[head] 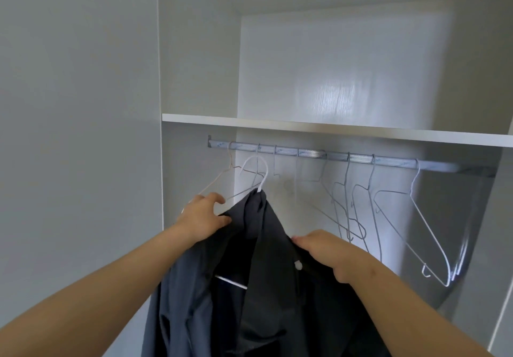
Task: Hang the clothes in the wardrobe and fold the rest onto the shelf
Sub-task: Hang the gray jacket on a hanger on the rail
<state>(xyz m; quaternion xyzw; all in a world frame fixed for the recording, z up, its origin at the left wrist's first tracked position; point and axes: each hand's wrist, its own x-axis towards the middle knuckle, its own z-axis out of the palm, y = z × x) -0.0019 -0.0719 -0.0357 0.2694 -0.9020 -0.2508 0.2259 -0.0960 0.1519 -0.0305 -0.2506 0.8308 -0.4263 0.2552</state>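
Observation:
A dark grey shirt [266, 281] sits on a white hanger [256, 172] whose hook rises just below the metal rail [311, 153], not hooked over it. My left hand [201, 216] grips the shirt's left shoulder. My right hand [330, 251] pinches the right shoulder. The hanger's lower bar [230, 281] shows inside the open shirt front. The white shelf [333, 130] runs above the rail.
Several bare wire hangers [410, 226] hang along the rail, mostly to the right, with one or two at the left [219, 181]. The wardrobe's left wall [77, 134] and right side panel [497, 245] bound the space.

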